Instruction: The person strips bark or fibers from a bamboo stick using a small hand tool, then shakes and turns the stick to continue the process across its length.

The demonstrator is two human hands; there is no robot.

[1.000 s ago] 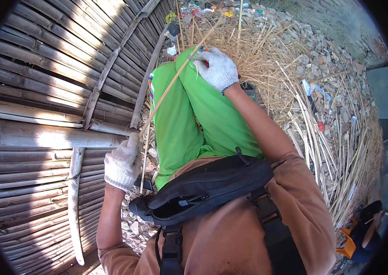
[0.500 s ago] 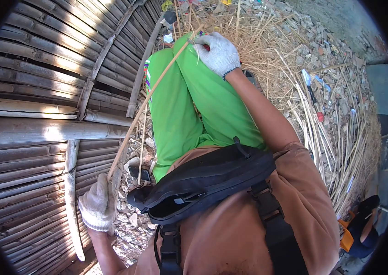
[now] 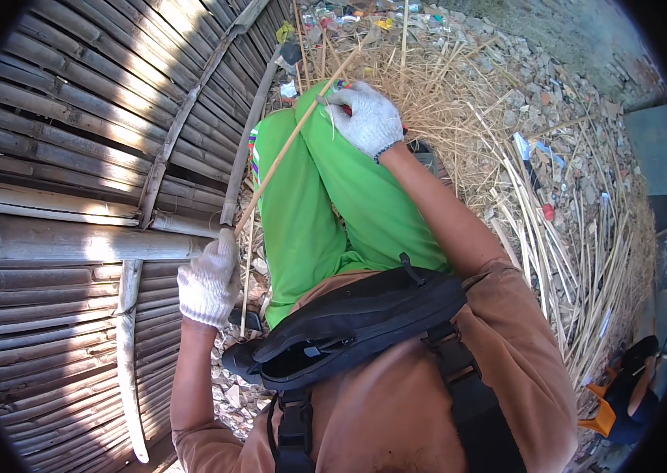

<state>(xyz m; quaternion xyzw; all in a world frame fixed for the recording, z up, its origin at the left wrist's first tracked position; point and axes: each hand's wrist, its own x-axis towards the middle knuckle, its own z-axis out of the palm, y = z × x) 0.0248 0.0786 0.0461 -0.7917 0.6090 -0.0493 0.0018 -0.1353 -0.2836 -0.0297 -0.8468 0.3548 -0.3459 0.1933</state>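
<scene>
A long thin bamboo strip (image 3: pixel 278 160) runs slantwise across my green-trousered left thigh and past the knee. Its near end is in my left hand (image 3: pixel 209 285), white-gloved, with the fingers closed round it beside the bamboo wall. My right hand (image 3: pixel 369 122), also gloved, rests on the right knee next to the strip. Its fingers are curled round something red that shows only in small bits, perhaps a handle; the rest is hidden. A thin pale shaving hangs by those fingers, where the strip passes.
On the left stands a bamboo slat wall (image 3: pixel 57 232). Dry shavings (image 3: pixel 436 87) lie beyond my knees. Many pale split strips (image 3: pixel 542 229) are piled on the rubble at the right. A black bag (image 3: pixel 349 315) lies across my lap. An orange and black object (image 3: pixel 605 414) sits lower right.
My left hand has moved forward and to the right, pushing the bamboo strip along. More of the strip now reaches past my right hand, which stays on the knee.
</scene>
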